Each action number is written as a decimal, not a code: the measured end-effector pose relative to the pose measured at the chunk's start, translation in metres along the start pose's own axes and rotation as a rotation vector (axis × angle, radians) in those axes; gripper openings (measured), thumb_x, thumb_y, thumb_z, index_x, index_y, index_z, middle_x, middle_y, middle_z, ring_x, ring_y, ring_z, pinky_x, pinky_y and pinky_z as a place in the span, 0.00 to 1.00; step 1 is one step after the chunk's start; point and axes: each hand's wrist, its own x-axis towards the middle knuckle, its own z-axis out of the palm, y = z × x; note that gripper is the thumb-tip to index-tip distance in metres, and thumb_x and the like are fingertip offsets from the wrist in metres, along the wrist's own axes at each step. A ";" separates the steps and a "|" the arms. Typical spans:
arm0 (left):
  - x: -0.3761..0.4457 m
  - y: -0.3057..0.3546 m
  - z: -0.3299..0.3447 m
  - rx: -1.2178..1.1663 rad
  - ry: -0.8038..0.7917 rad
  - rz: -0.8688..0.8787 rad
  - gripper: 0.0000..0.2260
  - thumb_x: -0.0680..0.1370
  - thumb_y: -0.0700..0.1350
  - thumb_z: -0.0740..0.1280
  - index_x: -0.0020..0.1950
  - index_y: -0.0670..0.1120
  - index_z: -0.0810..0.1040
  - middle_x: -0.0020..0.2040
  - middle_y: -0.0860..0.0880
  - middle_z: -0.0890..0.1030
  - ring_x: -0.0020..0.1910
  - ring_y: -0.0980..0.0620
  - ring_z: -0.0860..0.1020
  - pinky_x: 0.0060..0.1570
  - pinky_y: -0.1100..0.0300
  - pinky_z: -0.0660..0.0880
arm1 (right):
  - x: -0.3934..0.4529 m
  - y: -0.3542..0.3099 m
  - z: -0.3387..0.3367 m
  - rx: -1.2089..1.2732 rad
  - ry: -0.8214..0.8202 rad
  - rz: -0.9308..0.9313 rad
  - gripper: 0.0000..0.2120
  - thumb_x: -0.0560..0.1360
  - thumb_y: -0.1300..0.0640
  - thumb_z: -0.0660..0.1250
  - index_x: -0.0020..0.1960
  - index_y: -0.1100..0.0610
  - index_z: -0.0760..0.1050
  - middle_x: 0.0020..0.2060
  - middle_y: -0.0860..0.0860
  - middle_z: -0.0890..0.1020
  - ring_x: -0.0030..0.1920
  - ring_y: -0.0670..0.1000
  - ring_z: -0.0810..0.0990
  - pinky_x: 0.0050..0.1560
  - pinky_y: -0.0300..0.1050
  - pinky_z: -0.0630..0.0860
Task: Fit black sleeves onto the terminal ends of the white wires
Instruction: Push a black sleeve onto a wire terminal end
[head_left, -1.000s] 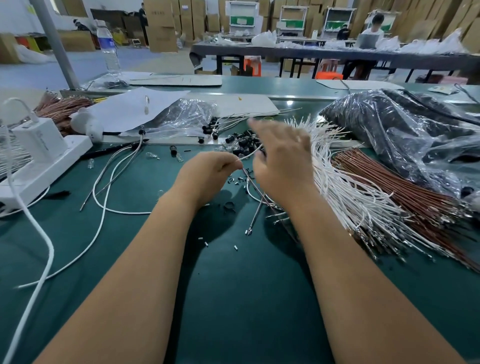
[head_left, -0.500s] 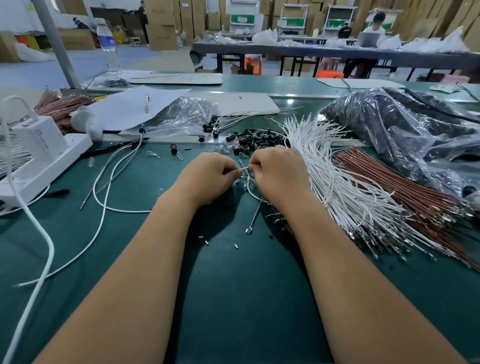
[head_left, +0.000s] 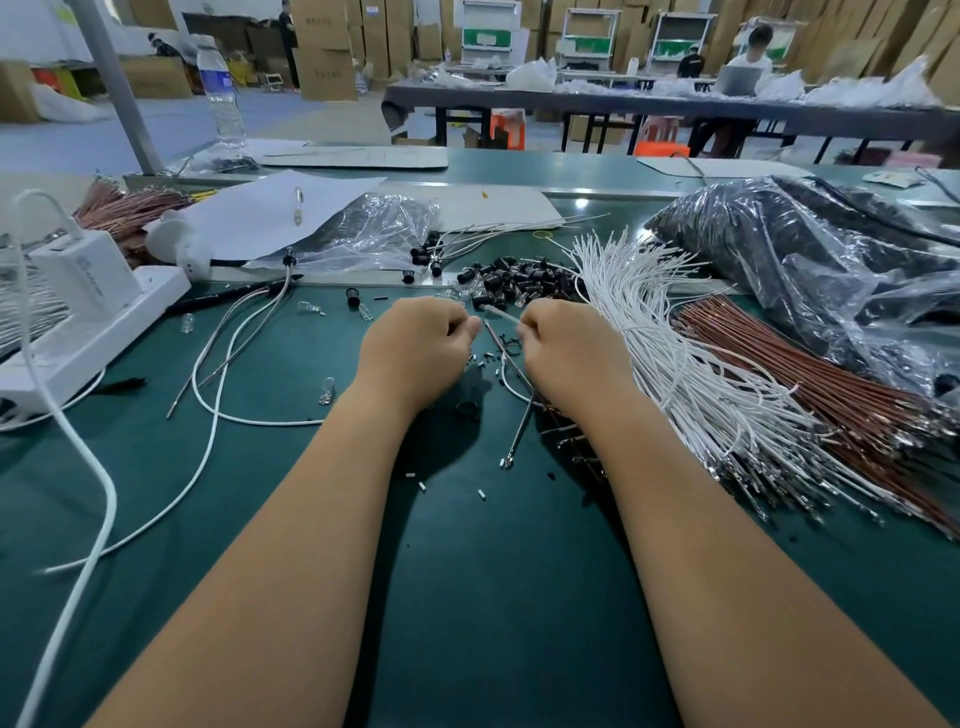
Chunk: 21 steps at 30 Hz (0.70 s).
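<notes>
Progress looked slight: both fists, left hand and right hand, pinched one white wire; a few sleeved wires lay done, the white bundle waited.

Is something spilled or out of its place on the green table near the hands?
Yes. Small loose bits lie scattered on the green mat between the forearms, apart from the pile of black sleeves. They look dropped.

Even overhead light is filling the hall brightly. Soft shadows are lying on the green mat under both forearms. Glare is glinting off the plastic bag at two o'clock. Edges are bending outward; the far background is blurring slightly.
</notes>
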 end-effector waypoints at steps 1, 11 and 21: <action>0.000 -0.001 0.000 -0.020 0.008 -0.007 0.14 0.79 0.48 0.63 0.38 0.41 0.77 0.29 0.46 0.74 0.33 0.42 0.73 0.32 0.58 0.65 | 0.001 0.004 0.000 0.024 0.015 0.052 0.09 0.81 0.58 0.58 0.47 0.57 0.75 0.35 0.50 0.77 0.35 0.50 0.75 0.35 0.45 0.70; 0.010 -0.008 0.010 -0.113 0.022 -0.074 0.11 0.79 0.46 0.63 0.44 0.41 0.81 0.34 0.45 0.78 0.38 0.45 0.73 0.35 0.56 0.69 | 0.056 0.006 -0.004 0.495 0.063 0.270 0.10 0.81 0.59 0.54 0.43 0.58 0.70 0.38 0.51 0.73 0.35 0.49 0.69 0.33 0.42 0.64; 0.015 -0.015 0.013 -0.182 -0.064 -0.116 0.11 0.80 0.44 0.61 0.48 0.42 0.82 0.44 0.45 0.82 0.48 0.41 0.75 0.40 0.56 0.69 | 0.087 0.016 0.018 0.195 -0.288 0.287 0.12 0.80 0.60 0.55 0.53 0.60 0.76 0.52 0.57 0.77 0.54 0.57 0.73 0.53 0.47 0.70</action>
